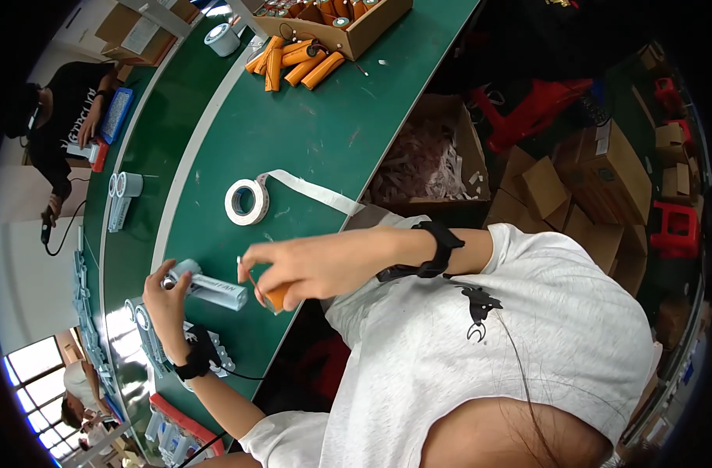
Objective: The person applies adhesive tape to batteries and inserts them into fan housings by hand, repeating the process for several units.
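Observation:
My left hand [165, 306] is closed around one end of a light blue handheld fan body [219, 291], whose long handle points toward my other hand. My right hand [313, 261], slightly blurred, pinches an orange battery [276, 298] with a thin wire and a small white connector. The battery sits just beside the handle's end, with a narrow gap between them. Above both hands a roll of white tape [261, 204] lies on the green bench [324, 129], its loose strip [313, 189] stretching to the bench edge.
Several orange batteries [322, 72] lie by a cardboard box [379, 27] of more. Light blue fan parts [127, 186] stand along the conveyor [161, 117]; others fill a red-rimmed tray [186, 421]. A carton of paper scraps [426, 160] stands beyond the edge. A co-worker [71, 117] works across.

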{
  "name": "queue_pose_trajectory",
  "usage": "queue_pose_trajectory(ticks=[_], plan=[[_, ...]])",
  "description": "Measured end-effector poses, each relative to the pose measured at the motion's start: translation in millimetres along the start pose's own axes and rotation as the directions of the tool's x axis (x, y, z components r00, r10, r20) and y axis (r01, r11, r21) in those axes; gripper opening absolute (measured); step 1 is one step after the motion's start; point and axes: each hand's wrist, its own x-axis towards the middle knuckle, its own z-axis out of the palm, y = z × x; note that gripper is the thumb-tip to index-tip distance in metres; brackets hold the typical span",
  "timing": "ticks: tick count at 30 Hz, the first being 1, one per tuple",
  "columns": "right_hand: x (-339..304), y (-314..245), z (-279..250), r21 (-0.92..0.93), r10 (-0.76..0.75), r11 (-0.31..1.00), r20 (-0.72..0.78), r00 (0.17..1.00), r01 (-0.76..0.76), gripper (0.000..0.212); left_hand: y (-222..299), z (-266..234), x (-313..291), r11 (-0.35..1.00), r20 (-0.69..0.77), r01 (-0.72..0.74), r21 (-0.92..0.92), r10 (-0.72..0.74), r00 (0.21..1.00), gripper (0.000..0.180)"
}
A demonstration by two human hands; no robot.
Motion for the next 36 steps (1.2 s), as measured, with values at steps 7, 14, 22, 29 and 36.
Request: queue_pose_trajectory(ticks=[7,14,22,29,36], plan=[[-12,-10,2,-0.428,0.48,0.84,0.304,0.823,-0.332,0.011,92,38,-44,0.987,-0.141,-0.122,0.103,0.136,0.981,0.041],[-13,-11,8,-0.577,0.493,0.773,0.287,0.821,-0.263,0.009,62,45,-57,0.748,-0.117,-0.657,0.095,0.664,0.738,0.033],[-4,1,-16,-0.242,0.49,0.87,0.341,0.802,-0.429,0.015,44,50,-55,0.757,-0.118,-0.572,-0.316,0.567,0.816,0.021],[12,20,-31,0.269,0.211,0.954,-0.279,0.937,-0.135,0.028,60,56,-58,0.8,-0.238,-0.595,-0.082,0.564,0.791,0.026],[25,16,-7,-0.114,0.056,0.988,-0.343,0.938,-0.1,0.027,55,56,-58,0.817,-0.223,-0.555,-0.154,0.519,0.825,0.036]])
